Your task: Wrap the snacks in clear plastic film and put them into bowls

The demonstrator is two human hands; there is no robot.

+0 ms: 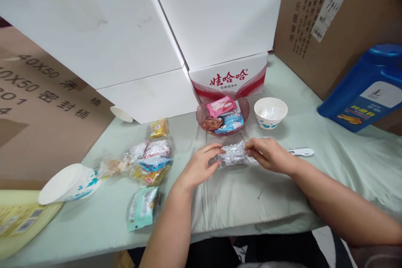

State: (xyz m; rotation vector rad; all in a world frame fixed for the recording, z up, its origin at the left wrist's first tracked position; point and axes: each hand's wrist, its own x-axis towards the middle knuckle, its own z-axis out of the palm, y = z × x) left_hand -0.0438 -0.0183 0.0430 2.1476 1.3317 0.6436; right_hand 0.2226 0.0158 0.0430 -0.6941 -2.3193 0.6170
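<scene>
A crinkled clear plastic package (234, 154) lies on the cloth in front of me, between my hands. My left hand (197, 165) holds its left end, thumb and fingers on either side. The fingers of my right hand (271, 155) pinch the plastic at the right end. What is inside the package is hard to make out. Just behind stands a pink glass bowl (201, 119) with several wrapped snacks, among them a pink packet (220, 106) and a blue packet (230, 122). A white-handled tool (303, 152) pokes out past my right hand, its other end hidden.
A paper bowl (270, 122) with clear plastic in it stands behind my right hand. Several wrapped snacks (150, 161) and a mint-green packet (143, 209) lie left. Another paper bowl (69, 182) is tipped over. White boxes (220, 21) and a blue bottle (364, 88) border the table.
</scene>
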